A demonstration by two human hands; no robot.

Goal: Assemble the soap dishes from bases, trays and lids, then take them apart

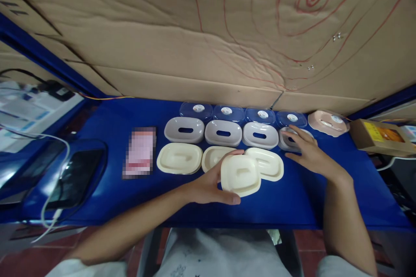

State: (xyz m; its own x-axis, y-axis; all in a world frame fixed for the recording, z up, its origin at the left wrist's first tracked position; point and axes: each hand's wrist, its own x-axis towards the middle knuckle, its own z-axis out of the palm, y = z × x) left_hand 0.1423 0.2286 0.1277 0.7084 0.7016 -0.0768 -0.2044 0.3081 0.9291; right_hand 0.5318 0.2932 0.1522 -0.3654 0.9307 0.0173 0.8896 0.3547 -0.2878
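Observation:
My left hand (212, 186) grips a cream oval plastic tray (241, 176), thumb at its near edge and fingers behind it, tilted above the table. Behind it lie more cream trays (179, 158), one (216, 156) partly hidden by the hand and another (268, 164) overlapped by the held tray. My right hand (308, 156) straddles the rightmost grey oval dish with a slot (285, 139), fingertips at its far rim and thumb at its near side. More slotted grey dishes (223, 133) stand in a row to its left.
Clear covers with round stickers (227, 114) line the back, near a cardboard wall (146, 52). A pinkish covered box (328, 122) and a cardboard box (373, 136) are at right. Left on the blue table (130, 114) are a blurred pink item (139, 152), a phone (76, 177) and a white cable (52, 203).

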